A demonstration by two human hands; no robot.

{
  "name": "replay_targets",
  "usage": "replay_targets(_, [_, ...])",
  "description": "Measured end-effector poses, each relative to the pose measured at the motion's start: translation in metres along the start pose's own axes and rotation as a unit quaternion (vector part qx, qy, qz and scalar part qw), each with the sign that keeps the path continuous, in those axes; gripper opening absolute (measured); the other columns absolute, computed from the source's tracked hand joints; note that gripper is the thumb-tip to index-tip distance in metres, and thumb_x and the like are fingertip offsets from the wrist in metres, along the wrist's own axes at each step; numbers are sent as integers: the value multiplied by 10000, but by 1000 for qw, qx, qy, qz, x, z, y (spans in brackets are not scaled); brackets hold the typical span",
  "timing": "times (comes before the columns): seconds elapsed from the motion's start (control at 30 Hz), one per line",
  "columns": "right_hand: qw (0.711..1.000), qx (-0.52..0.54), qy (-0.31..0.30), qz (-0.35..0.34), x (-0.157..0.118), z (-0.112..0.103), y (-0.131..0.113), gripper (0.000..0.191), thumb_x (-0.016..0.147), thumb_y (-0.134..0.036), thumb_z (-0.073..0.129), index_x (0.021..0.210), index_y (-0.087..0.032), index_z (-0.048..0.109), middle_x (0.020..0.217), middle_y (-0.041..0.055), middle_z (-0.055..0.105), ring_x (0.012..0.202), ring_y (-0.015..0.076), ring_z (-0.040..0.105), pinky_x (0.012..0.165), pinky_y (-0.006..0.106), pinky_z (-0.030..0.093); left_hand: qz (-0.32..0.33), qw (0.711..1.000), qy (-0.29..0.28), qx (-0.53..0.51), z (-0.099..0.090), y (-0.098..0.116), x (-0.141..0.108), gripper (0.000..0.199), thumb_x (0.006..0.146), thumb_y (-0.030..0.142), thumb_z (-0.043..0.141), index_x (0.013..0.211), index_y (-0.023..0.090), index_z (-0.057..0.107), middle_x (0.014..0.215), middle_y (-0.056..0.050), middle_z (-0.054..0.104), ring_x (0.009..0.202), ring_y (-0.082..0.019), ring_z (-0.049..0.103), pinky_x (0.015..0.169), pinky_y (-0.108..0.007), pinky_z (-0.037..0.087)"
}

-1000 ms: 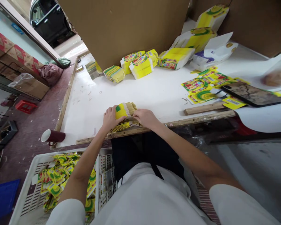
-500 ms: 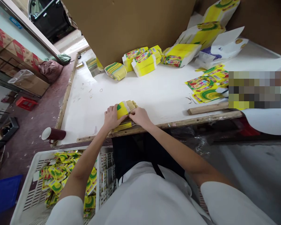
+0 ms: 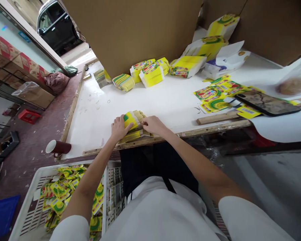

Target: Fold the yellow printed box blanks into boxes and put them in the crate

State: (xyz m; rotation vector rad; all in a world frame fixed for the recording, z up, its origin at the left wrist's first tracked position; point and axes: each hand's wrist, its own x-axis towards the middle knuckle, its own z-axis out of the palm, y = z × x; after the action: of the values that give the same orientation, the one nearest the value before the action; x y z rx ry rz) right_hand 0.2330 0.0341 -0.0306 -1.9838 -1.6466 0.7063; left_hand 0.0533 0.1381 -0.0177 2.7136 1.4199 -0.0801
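A stack of flat yellow-and-green cartons (image 3: 131, 117) lies at the table's near edge, its layered side edges facing me. My left hand (image 3: 118, 128) grips the stack's left end, thumb across the top and fingers behind. At the other end, my right hand (image 3: 154, 126) is closed in a pinch by the pale end flaps (image 3: 140, 116). Its fingertips hide whatever lies between them. More flattened cartons (image 3: 214, 93) lie on the right of the table, partly under a phone (image 3: 268, 102).
A mug (image 3: 59, 147) lies on its side at the table's left corner. Below stands a white basket (image 3: 36, 177) of small yellow packs. Bundled cartons (image 3: 153, 75) line a large cardboard sheet (image 3: 137, 33). A wooden strip (image 3: 217, 117) lies near the front right edge.
My right hand has shifted slightly rightward along the end flaps. My left hand still grips the stack, with more layered edges showing beneath it. The view has turned a little to the right.
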Motion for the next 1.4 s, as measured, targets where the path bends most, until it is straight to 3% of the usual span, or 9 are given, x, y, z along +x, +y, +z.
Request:
replay_targets(0.2, [982,32,-155,-100,-9,-15,19,159,770,-159,684,851,-214,809,836,-4,794,770,150,691,701,214,472,1,1000,-2,2,1,0,2,643,962,607,399,1442,178,371,1358,-174,537,1249,-338,505,1009,-469,426])
replay_targets(0.27, [985,48,-125,-108,-7,-14,21,198,842,-225,664,984,-222,802,909,8,792,809,152,689,742,226,482,3,1000,5,12,3,0,1,636,968,598,389,1439,170,374,1349,-176,541,1236,-338,512,1001,-469,429])
replay_targets(0.4, [996,-21,49,-68,-2,-1,18,342,940,-199,570,1255,-213,702,1128,100,710,925,194,655,770,281,473,11,1000,15,19,5,0,0,637,972,599,375,1433,159,382,1335,-175,547,1210,-335,526,981,-465,439])
replay_targets(0.57, [986,-112,92,-87,-3,10,15,257,989,-211,502,1061,-178,746,1131,135,654,1036,246,587,719,294,445,10,1000,20,14,5,0,0,656,962,613,399,1434,159,377,1338,-176,549,1208,-336,527,979,-462,441])
replay_targets(0.63, [985,-126,85,-85,-2,8,13,221,983,-220,518,1010,-168,731,1131,134,662,1071,256,575,755,296,447,9,1000,19,11,5,0,0,656,958,617,407,1435,169,373,1345,-173,547,1219,-335,523,984,-459,438])
replay_targets(0.77, [989,-131,48,-57,8,4,6,222,975,-203,485,1043,-164,692,1062,115,712,947,226,638,766,300,448,1,1000,17,11,4,2,0,624,969,607,385,1424,181,382,1346,-174,547,1225,-332,522,985,-450,434])
replay_targets(0.97, [989,-141,49,-1,21,12,-5,283,939,-279,503,1004,-105,717,996,187,745,935,289,693,769,339,482,19,999,30,35,6,1,-2,618,978,595,378,1415,158,386,1330,-184,555,1211,-330,528,975,-445,424])
replay_targets(1.2, [994,-99,19,49,20,18,-21,322,962,-273,472,886,-149,760,876,146,768,849,253,722,704,305,516,34,998,26,49,5,1,-2,591,988,566,376,1400,142,382,1304,-187,564,1190,-322,529,957,-439,418])
replay_targets(1.4, [997,-54,-3,52,15,35,-39,325,983,-307,468,972,-169,762,884,138,763,831,238,721,670,301,526,33,998,23,49,4,1,0,605,981,585,385,1393,142,386,1291,-182,562,1200,-321,528,959,-420,417])
